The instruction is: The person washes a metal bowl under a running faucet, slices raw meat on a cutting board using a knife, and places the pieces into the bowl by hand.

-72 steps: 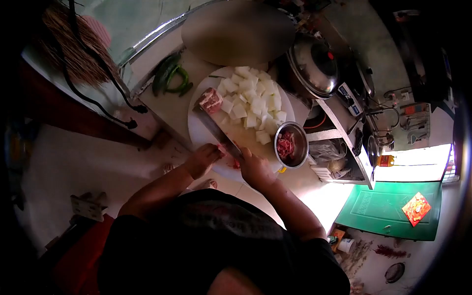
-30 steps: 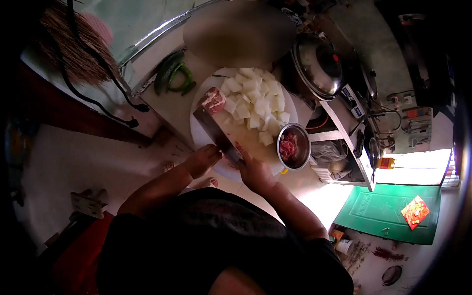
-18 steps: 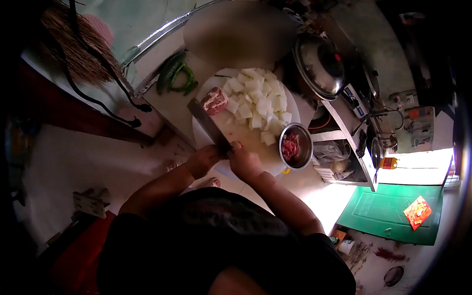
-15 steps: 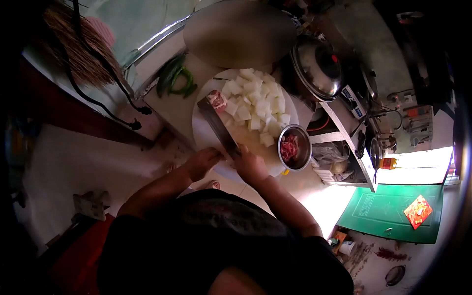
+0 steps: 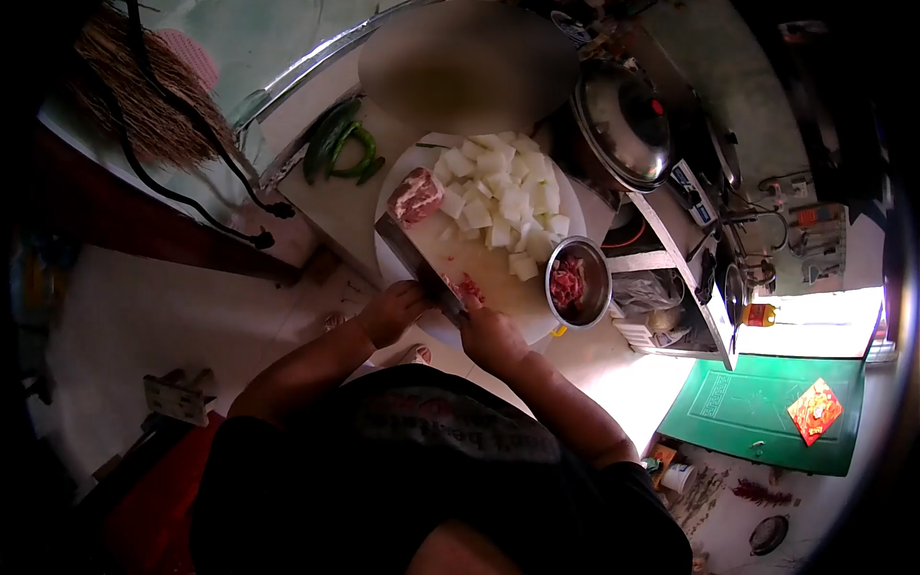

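My right hand is wrapped around the handle of a cleaver, whose dark blade slants up and left over the round white cutting board. My left hand is closed at the board's near edge, close to the blade; what its fingers hold, if anything, is hidden. A chunk of raw meat lies past the blade's far end. Small bits of cut meat sit just right of the blade. White vegetable cubes are heaped on the board's far side.
A metal bowl with cut meat stands at the board's right edge. Green peppers lie on the counter at left. A lidded pot is at back right, beside a shelf. A green door is farther right.
The cleaver has shifted toward me and slightly left, so more of the meat chunk shows. Small cut bits of meat now show right of the blade. Both hands stay close together.
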Available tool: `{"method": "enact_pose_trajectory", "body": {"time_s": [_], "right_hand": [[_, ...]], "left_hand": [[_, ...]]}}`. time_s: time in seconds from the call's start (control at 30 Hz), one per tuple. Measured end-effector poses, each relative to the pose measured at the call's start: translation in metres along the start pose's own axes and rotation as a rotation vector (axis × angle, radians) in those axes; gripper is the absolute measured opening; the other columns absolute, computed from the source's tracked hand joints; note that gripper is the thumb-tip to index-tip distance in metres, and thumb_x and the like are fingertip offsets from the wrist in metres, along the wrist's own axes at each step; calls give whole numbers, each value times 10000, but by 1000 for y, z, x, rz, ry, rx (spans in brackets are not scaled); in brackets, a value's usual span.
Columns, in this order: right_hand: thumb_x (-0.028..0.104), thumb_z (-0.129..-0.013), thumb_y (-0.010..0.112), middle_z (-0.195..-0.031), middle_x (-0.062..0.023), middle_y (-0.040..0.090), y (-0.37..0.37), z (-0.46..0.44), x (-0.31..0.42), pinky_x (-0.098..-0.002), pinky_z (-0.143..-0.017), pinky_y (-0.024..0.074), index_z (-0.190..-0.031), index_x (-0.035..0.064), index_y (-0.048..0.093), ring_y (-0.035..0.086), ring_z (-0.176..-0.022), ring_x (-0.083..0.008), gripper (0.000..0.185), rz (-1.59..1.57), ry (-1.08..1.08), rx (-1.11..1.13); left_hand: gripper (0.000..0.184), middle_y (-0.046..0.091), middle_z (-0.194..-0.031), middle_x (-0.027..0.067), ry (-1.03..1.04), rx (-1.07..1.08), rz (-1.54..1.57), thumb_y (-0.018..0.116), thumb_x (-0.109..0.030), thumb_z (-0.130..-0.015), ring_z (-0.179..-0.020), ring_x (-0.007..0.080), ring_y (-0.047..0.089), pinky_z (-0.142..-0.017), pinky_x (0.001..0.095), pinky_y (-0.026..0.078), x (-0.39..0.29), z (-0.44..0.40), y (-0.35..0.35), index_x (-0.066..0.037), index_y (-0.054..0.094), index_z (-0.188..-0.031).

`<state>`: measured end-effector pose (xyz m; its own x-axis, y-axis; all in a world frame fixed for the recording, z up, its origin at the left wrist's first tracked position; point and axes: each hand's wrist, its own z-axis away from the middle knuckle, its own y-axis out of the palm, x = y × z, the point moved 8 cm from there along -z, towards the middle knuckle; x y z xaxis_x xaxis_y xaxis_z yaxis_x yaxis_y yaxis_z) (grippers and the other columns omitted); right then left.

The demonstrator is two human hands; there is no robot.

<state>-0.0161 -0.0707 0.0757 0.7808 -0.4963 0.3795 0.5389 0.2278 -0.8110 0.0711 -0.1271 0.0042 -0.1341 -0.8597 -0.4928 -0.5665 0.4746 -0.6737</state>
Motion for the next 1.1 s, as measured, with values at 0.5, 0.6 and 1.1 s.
{"method": "enact_pose_trajectory", "body": {"time_s": [0.5, 0.6, 1.1], "right_hand": [[134, -799, 471, -768, -178, 617, -6, -5, -10, -422, -602, 486, -1070, 12, 475, 607, -689, -348, 296, 58, -95, -320], [162, -810, 514, -792, -186, 615, -30, 9, -32, -404, -600, 478, -1027, 8, 497, 606, -697, -336, 267, -266, -7, -405], [68, -817, 532, -939, -92, 592, 15, -20, -75, -266, -736, 436, -1063, -29, 499, 545, -817, -141, 267, -1424, 96, -326]], "left_hand": [[240, 566, -860, 124, -60, 52, 22, 582, -32, -681, -839, 284, 537, -749, 370, 447, -3, -13, -5, -40, 574, -920], [206, 555, -793, 130, -109, -47, 103, 569, -12, -699, -803, 293, 534, -711, 380, 442, 0, -22, -7, -40, 573, -902], [345, 571, -1034, 92, -1162, -204, 1760, 358, -301, -928, -918, 187, 552, -830, 315, 423, 29, -47, 31, -42, 510, -1097]]}}
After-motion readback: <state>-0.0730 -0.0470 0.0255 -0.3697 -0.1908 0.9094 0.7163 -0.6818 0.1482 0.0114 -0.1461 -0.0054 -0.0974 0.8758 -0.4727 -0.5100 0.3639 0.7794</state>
